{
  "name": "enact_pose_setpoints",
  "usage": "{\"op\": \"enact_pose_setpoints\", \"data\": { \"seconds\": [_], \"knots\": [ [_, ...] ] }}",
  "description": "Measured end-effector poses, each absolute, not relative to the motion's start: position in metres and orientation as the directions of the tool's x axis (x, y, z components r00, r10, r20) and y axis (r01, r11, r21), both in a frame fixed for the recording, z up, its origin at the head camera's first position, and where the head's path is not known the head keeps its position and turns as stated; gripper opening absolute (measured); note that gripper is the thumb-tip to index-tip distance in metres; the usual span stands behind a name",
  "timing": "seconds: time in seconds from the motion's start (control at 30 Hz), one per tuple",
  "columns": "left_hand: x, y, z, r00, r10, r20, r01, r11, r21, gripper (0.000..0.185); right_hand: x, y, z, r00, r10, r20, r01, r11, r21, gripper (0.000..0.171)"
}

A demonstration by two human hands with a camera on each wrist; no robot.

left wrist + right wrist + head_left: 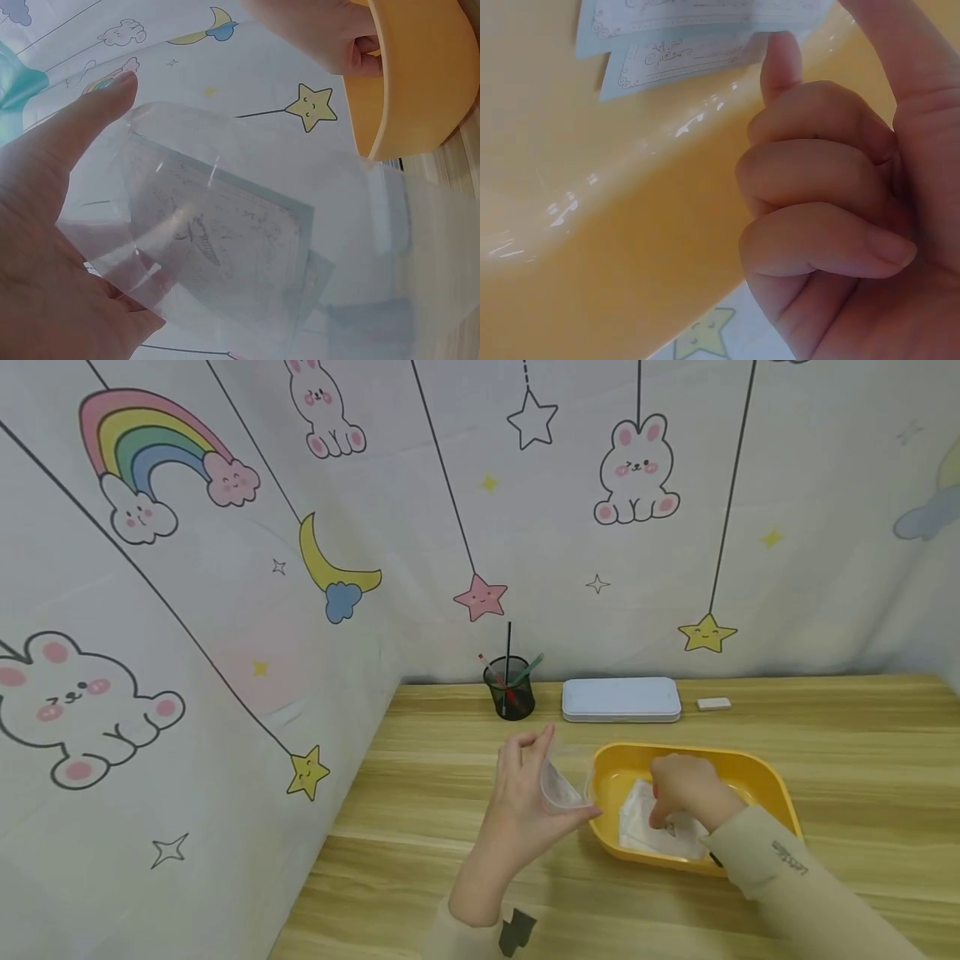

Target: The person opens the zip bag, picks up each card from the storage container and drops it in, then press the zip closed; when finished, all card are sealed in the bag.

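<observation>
My left hand holds a clear plastic container between spread thumb and fingers, left of a yellow basin. Inside the container, the left wrist view shows printed paper cards. My right hand reaches down into the basin, where whitish paper cards lie on its floor. Seen from the right wrist, its thumb and index finger pinch at the edge of cards with ornate printed borders, while the other fingers curl into the palm. The fingertips' contact is partly hidden.
Behind the basin, along the back of the wooden table, stand a black mesh pen cup with pencils, a white case and a small white eraser. A cartoon-printed curtain closes off the back and left.
</observation>
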State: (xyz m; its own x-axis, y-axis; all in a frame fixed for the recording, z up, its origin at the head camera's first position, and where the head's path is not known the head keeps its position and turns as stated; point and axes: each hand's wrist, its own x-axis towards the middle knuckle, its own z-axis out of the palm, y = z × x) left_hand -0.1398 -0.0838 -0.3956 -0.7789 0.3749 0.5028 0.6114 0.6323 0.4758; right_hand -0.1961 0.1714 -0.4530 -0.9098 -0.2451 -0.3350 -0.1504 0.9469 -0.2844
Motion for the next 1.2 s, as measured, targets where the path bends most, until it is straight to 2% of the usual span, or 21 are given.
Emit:
{"op": "enact_pose_setpoints", "data": {
  "seconds": [0.2,0.53,0.63,0.7,0.83,1.0,1.1,1.2],
  "knots": [
    [-0.139,-0.084,-0.394,-0.801,0.366,0.473,0.587,0.638,0.499,0.103,-0.196,0.174,-0.45,-0.911,-0.251,-0.326,-0.149,0.94,-0.308,0.039],
    [-0.14,-0.083,-0.394,-0.818,0.351,0.456,0.564,0.647,0.514,0.105,-0.197,0.186,-0.423,-0.906,-0.35,-0.237,-0.238,0.886,-0.399,0.029],
    [-0.14,-0.083,-0.394,-0.823,0.344,0.452,0.556,0.651,0.517,0.105,-0.197,0.19,-0.413,-0.913,-0.365,-0.183,-0.265,0.871,-0.414,0.028],
    [-0.14,-0.083,-0.394,-0.821,0.346,0.455,0.559,0.652,0.513,0.105,-0.195,0.191,-0.406,-0.93,-0.354,-0.103,-0.279,0.859,-0.429,0.027],
    [-0.14,-0.083,-0.395,-0.823,0.341,0.454,0.555,0.654,0.514,0.105,-0.189,0.186,-0.391,-0.955,-0.262,0.136,-0.295,0.832,-0.469,0.027],
    [-0.141,-0.085,-0.395,-0.833,0.32,0.451,0.538,0.658,0.527,0.106,-0.173,0.173,-0.372,-0.909,-0.07,0.411,-0.319,0.752,-0.576,0.034],
    [-0.141,-0.085,-0.395,-0.829,0.319,0.459,0.543,0.656,0.524,0.106,-0.162,0.164,-0.367,-0.869,0.063,0.49,-0.348,0.624,-0.699,0.035],
    [-0.141,-0.084,-0.395,-0.821,0.323,0.471,0.554,0.65,0.52,0.106,-0.15,0.152,-0.366,-0.838,0.189,0.512,-0.378,0.477,-0.794,0.034]
  ]
}}
